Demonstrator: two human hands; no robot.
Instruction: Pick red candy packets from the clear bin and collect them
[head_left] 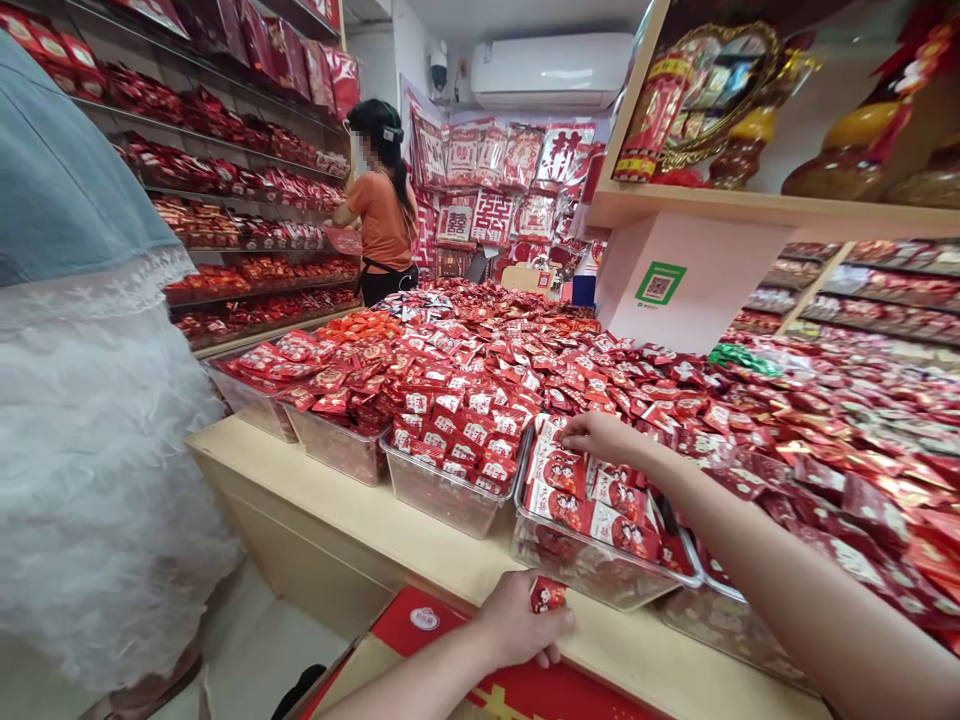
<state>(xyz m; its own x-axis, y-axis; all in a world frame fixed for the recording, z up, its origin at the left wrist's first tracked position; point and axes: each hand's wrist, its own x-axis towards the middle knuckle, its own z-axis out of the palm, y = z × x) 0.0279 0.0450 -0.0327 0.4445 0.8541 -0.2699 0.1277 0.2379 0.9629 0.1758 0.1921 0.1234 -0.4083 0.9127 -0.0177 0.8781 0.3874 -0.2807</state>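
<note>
My left hand (pixel 521 622) is closed around a small red candy packet (pixel 548 594) with a cartoon figure on it. It is over a red cardboard box (pixel 420 625), close to the counter's front edge. Farther up, my right hand (pixel 606 440) reaches into a clear plastic bin (pixel 600 565) of red-and-white packets (pixel 564 472) printed with cartoon couples. Its fingertips are pinched together at a packet on the bin's back left side. Part of that packet is hidden by the fingers.
Another clear bin (pixel 442 505) of red packets stands to the left, with more bins beyond. Heaps of packets cover the counter (pixel 360 535) behind. A person in an orange top (pixel 382 215) stands by the left shelves; someone in a white skirt (pixel 97 450) is close on my left. A wooden shelf (pixel 750 212) overhangs the right.
</note>
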